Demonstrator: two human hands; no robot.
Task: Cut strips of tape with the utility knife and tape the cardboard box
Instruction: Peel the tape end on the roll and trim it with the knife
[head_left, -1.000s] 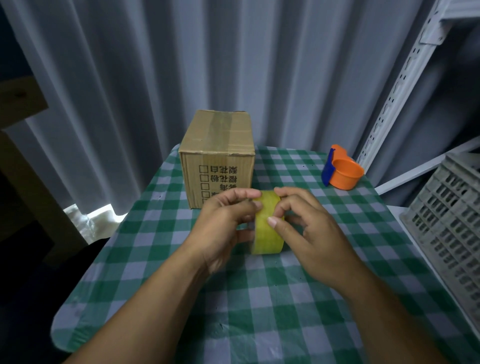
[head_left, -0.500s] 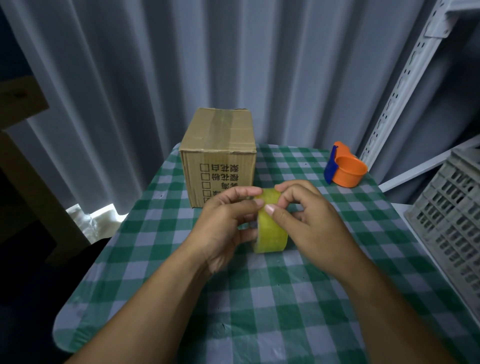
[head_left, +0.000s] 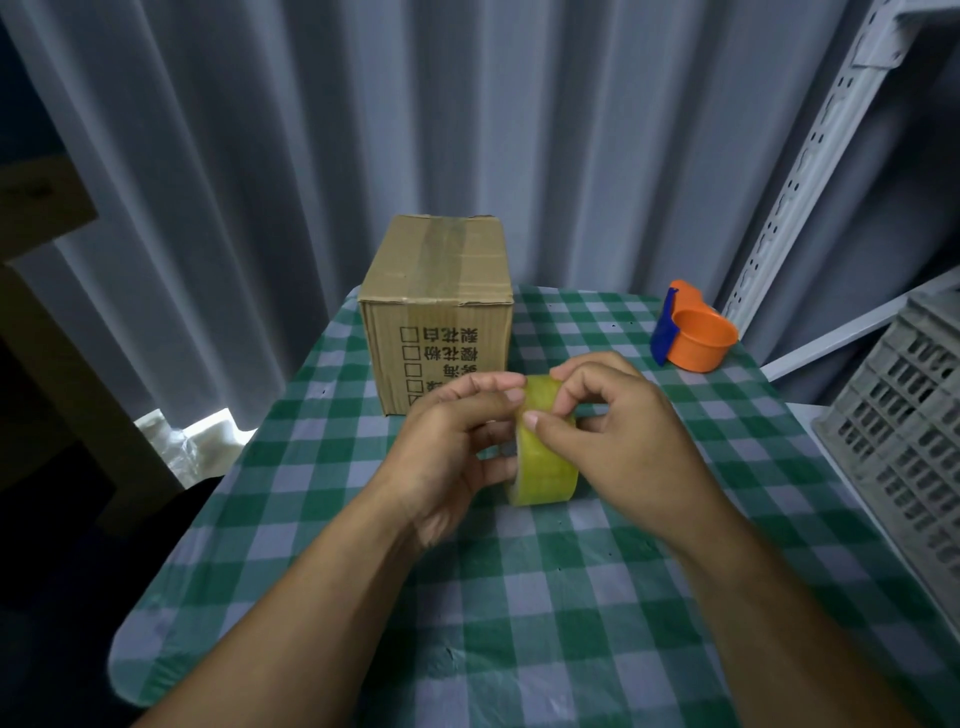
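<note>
A yellow roll of tape (head_left: 546, 467) stands on edge just above the checked tablecloth, held between both hands. My left hand (head_left: 447, 452) grips its left side, fingers over the top. My right hand (head_left: 623, 436) holds the right side, thumb and forefinger pinching at the roll's outer face near the top. Behind the hands stands a closed cardboard box (head_left: 441, 291) with a strip of tape along its top seam and printed characters on its front. No utility knife is in view.
An orange tape dispenser (head_left: 693, 332) with a blue blade piece sits at the table's back right. A grey plastic crate (head_left: 904, 431) stands off the table's right edge, below a white slotted shelf upright (head_left: 810, 156). Grey curtains hang behind the green checked table (head_left: 519, 597).
The roll has shifted slightly right and tilted in my hands. My right thumb and forefinger have moved up the roll's face to pinch near the top.
</note>
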